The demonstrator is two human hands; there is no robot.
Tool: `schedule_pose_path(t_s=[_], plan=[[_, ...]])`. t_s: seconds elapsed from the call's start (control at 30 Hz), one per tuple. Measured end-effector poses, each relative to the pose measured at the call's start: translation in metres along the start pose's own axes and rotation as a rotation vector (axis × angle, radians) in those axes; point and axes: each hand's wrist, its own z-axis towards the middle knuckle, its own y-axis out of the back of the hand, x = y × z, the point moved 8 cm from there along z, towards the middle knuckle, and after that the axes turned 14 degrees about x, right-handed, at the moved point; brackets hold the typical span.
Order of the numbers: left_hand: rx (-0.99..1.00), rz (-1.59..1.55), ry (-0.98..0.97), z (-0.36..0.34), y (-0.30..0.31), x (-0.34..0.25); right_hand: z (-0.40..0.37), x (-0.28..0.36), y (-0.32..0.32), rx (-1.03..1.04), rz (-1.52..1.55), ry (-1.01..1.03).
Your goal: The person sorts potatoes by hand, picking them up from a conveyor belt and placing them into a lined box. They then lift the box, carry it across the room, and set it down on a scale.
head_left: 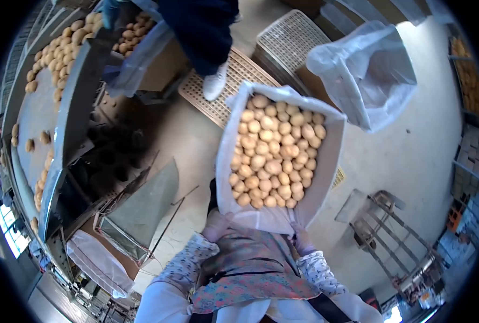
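Observation:
A box lined with white plastic (331,156) is in front of my body, filled with many round, pale brown potatoes (273,156). My left hand (216,225) grips its near left corner, the thumb over the liner and the other fingers hidden beneath. At the near right corner my right hand (304,239) holds the box's edge, most of its fingers out of sight. The near wall of the box is close against my patterned apron (250,264). Both forearms wear patterned sleeve covers.
Potatoes lie on a metal-sided sorting table (61,134) at the left. Another person's leg and white shoe (215,83) are ahead, beside a slatted plastic pallet (196,97). An open lined box (382,81) stands far right, a hand cart (393,237) near right.

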Motion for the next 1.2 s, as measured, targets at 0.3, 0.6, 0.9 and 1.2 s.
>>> schedule_pose_path(t_s=[0.3, 0.6, 0.9, 1.2], plan=[[0.024, -0.122, 0.206, -0.042, 0.016, -0.277, -0.081, 0.115, -0.02, 0.021, 0.104, 0.275], [0.002, 0.53, 0.25, -0.034, 0.001, -0.088, 0.017, -0.036, 0.01, -0.098, 0.265, -0.004], [0.054, 0.379, 0.718, -0.035, 0.011, -0.079, 0.014, -0.023, 0.013, -0.029, 0.079, -0.023], [-0.19, 0.82, 0.148, 0.023, 0.052, -0.293, 0.021, -0.032, 0.042, -0.274, -0.281, 0.225]])
